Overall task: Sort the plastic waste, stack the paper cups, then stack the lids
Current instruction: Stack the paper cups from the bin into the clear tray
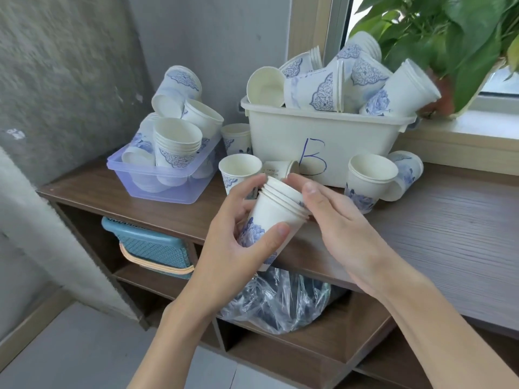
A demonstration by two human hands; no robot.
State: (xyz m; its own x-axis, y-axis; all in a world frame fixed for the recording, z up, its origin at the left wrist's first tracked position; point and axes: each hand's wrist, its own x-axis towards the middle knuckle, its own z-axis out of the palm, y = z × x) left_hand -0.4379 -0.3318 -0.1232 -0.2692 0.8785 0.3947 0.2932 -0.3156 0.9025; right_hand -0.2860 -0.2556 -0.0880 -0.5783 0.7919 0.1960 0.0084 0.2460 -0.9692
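My left hand (233, 242) grips a short stack of white paper cups (273, 217) with blue flower prints, tilted with the rims up and to the right. My right hand (337, 228) is beside the stack's rims, its thumb and fingertips touching the top cup. Loose cups stand on the shelf top: one (238, 171) just behind my left hand, a small stack (370, 183) to the right, one lying on its side (280, 169) against the bin. More cups fill a white bin marked "B" (323, 136) and a clear purple tub (157, 178).
The wooden shelf top (449, 234) stretches to the right. Below it sit a teal basket (151, 242) and a clear plastic bag (280, 301). A leafy plant (449, 32) hangs over the windowsill at the back right. A grey wall stands to the left.
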